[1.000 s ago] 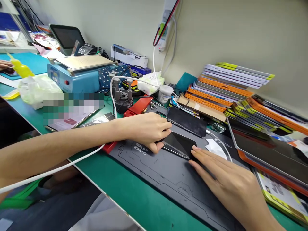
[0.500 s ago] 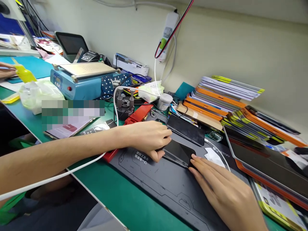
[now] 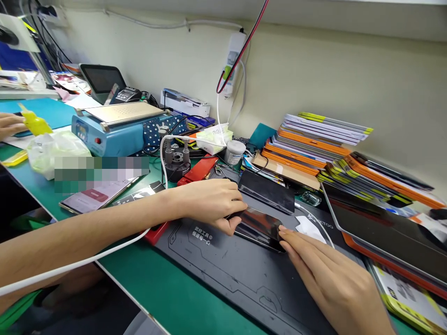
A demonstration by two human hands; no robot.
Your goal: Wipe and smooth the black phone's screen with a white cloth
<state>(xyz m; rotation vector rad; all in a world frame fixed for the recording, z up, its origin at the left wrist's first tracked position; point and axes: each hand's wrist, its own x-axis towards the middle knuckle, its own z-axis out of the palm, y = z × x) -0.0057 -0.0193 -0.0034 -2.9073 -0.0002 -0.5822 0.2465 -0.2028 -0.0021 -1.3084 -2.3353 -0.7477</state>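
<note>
The black phone (image 3: 258, 229) lies on the dark mat (image 3: 223, 270), between the mat's near edge and a second phone (image 3: 267, 191) beside its far edge. The left hand (image 3: 214, 204) curls fingers and thumb snugly around the black phone's left end; the right hand (image 3: 335, 274) rests outstretched, bunched fingertips on its right end, though whether they grip it I cannot tell.

Has a near phone (image 3: 260, 228) on a mat (image 3: 226, 274) upon the tabletop (image 3: 136, 274), between left hand (image 3: 221, 204) and right hand (image 3: 335, 274). Has a second phone (image 3: 267, 190) just behind it, a jar (image 3: 234, 152) farther back, stacked packs (image 3: 307, 142) behind to the right, and, at far left, a third phone (image 3: 96, 195) before a machine (image 3: 111, 137).
</note>
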